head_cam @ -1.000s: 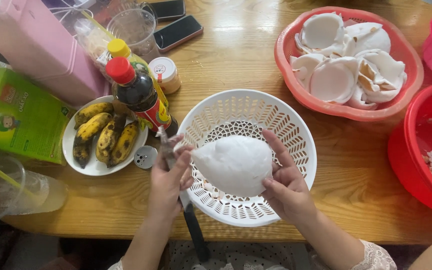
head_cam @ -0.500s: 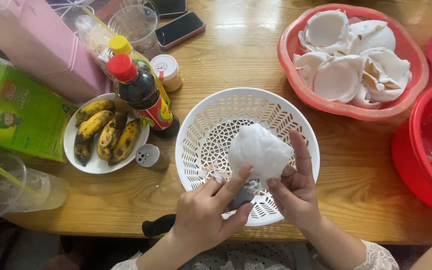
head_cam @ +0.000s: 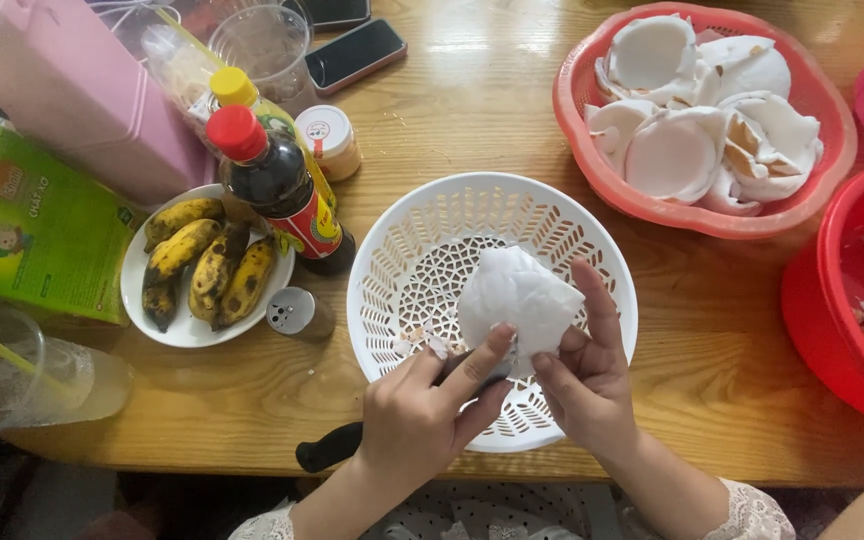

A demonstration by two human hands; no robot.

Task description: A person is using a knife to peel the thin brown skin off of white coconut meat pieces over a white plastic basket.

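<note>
My right hand (head_cam: 584,372) grips a white piece of coconut flesh (head_cam: 515,297) over a white slotted colander (head_cam: 422,250) on the wooden table. My left hand (head_cam: 422,415) holds a black-handled knife (head_cam: 332,447) with its blade against the underside of the piece; the index finger presses near the blade. Small peel scraps lie in the colander by my left fingers.
A red basket (head_cam: 592,150) of white coconut pieces stands at the back right, a red bowl (head_cam: 832,300) with scraps at the right edge. On the left are a plate of bananas (head_cam: 197,265), a dark sauce bottle (head_cam: 277,185), a small shaker (head_cam: 292,312), a green box (head_cam: 22,225), plastic cups and phones.
My left hand has come in from the colander's left rim to under the coconut piece with the knife. The piece has turned and sits lower in my right hand.
</note>
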